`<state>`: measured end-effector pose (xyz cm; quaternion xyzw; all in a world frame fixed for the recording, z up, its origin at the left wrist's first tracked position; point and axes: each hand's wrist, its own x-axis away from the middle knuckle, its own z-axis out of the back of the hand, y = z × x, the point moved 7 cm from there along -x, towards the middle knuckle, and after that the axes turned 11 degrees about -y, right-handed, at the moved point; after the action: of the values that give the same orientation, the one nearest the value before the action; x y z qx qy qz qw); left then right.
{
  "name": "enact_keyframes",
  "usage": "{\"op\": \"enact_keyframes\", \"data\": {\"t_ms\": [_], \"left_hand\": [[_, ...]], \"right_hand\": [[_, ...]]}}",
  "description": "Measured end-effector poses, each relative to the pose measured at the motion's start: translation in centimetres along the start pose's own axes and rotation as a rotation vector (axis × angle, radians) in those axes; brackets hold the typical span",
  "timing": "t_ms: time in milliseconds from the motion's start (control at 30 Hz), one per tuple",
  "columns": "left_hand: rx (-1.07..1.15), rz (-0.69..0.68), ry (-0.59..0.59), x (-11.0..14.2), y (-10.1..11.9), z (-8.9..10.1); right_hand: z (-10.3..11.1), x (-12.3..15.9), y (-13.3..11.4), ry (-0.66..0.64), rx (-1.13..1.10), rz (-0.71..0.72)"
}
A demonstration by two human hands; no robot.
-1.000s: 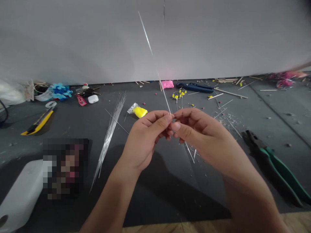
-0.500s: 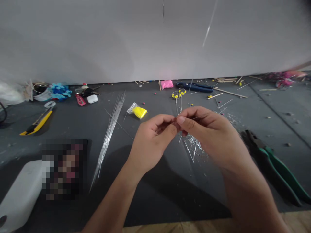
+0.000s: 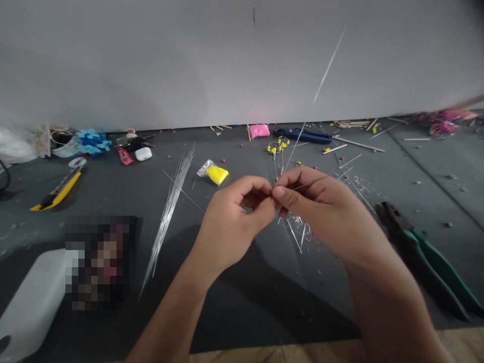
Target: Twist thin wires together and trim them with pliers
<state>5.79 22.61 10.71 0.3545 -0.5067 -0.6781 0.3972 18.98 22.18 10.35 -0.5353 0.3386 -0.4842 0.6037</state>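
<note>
Fingertip to fingertip, my left hand (image 3: 236,222) and my right hand (image 3: 317,206) pinch a thin metal wire (image 3: 328,70) over the middle of the dark table. One stretch of it rises up and to the right, against the pale wall. Where the fingers meet, the wire is hidden. Just behind my hands lie wire pieces with small yellow beads (image 3: 278,146). Below my right hand are short cut wires (image 3: 297,234). A bundle of long straight wires (image 3: 170,206) lies left of my left hand, near a packet of yellow clay (image 3: 217,175).
Green-handled pliers (image 3: 427,257) lie at the right. A yellow cutter knife (image 3: 58,191), a white earbud case (image 3: 143,154) and a white device (image 3: 34,302) are on the left. Along the wall are a pink packet (image 3: 259,130), a dark blue tool (image 3: 302,135) and thin sticks (image 3: 351,124).
The raised end of the wire has swung to the right and shows more fully. Both hands keep nearly the same place, with fingertips shifted slightly.
</note>
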Motion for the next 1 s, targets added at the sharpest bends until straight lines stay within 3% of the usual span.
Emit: {"op": "enact_keyframes", "data": {"t_ms": [400,667,1000], "left_hand": [[0.062,0.035,-0.106,0.04,0.43,-0.22],[0.072,0.056,-0.084,0.06,0.40,-0.06],[-0.002,0.087,-0.087,-0.10,0.27,-0.04]], "right_hand": [[0.17,-0.20,0.28,-0.023,-0.128,0.047],[0.01,-0.09,0.66,-0.053,-0.182,0.024],[-0.09,-0.20,0.70,0.000,-0.171,-0.020]]}}
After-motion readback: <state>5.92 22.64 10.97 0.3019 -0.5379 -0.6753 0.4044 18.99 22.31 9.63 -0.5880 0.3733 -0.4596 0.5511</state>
